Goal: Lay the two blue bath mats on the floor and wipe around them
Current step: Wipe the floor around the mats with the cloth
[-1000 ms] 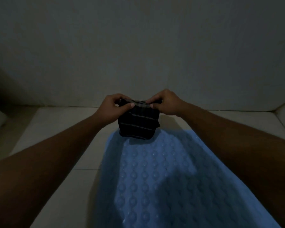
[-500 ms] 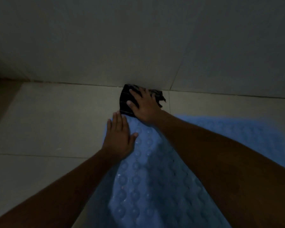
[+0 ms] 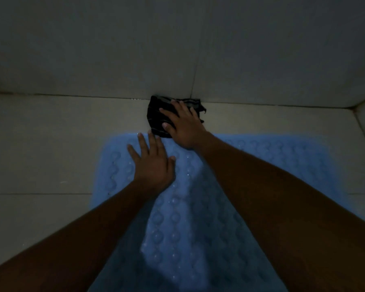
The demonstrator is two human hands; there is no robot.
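A light blue bath mat [image 3: 268,157] with round bumps lies flat on the pale tiled floor, its far edge a short way from the wall. My left hand [image 3: 152,163] rests palm down on the mat's far left part, fingers spread. My right hand [image 3: 183,125] presses flat on a dark striped cloth [image 3: 154,116] that lies on the floor strip between the mat's far edge and the wall. Only one mat is in view. The scene is dim.
A tiled wall [image 3: 177,49] rises just beyond the cloth, with a vertical grout line above it. A second wall meets it in a corner [image 3: 354,106] at the right. Bare floor tiles [image 3: 40,154] stretch to the left of the mat.
Both hands held the cloth up a second ago. Now the cloth is down on the floor under my right hand and my left hand is flat on the mat.
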